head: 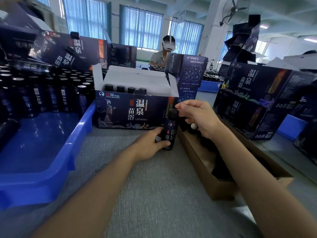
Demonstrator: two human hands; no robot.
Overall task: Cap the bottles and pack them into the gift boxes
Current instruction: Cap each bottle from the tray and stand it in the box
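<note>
The left hand (148,143) wraps the lower body of a dark bottle (169,133) standing upright on the grey tabletop (154,186), while the right hand (199,117) pinches the black cap (173,112) sitting on its neck. The bottle stands just in front of the right front corner of the open gift box (133,110), which holds a row of capped bottles (120,88). A blue tray (51,160) of bottles lies toward the left edge, and a cardboard box (193,152) lies to the right.
</note>
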